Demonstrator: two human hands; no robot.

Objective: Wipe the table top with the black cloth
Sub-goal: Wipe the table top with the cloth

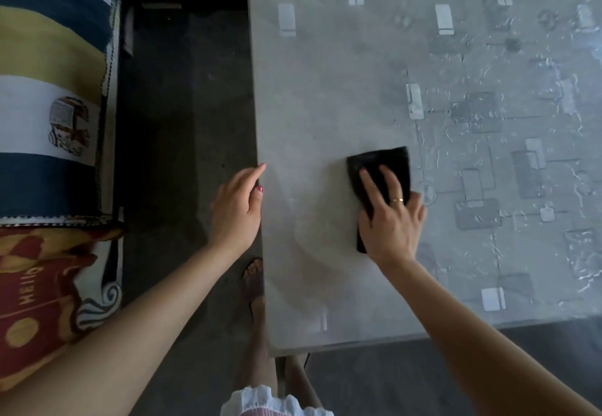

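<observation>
A folded black cloth [378,168] lies flat on the grey patterned table top [325,96], near its left side. My right hand [392,220] presses down on the cloth with its fingers spread and straight, covering the cloth's near half. A gold ring shows on one finger. My left hand [236,208] hovers at the table's left edge with its fingers relaxed and straight, holding nothing; whether it touches the edge I cannot tell.
The table's left edge [259,142] and near edge [358,344] are in view, with dark floor [182,106] beyond. A striped patterned sofa cover [49,90] and a red cushion [35,295] lie at the left. My feet [254,279] stand by the table corner.
</observation>
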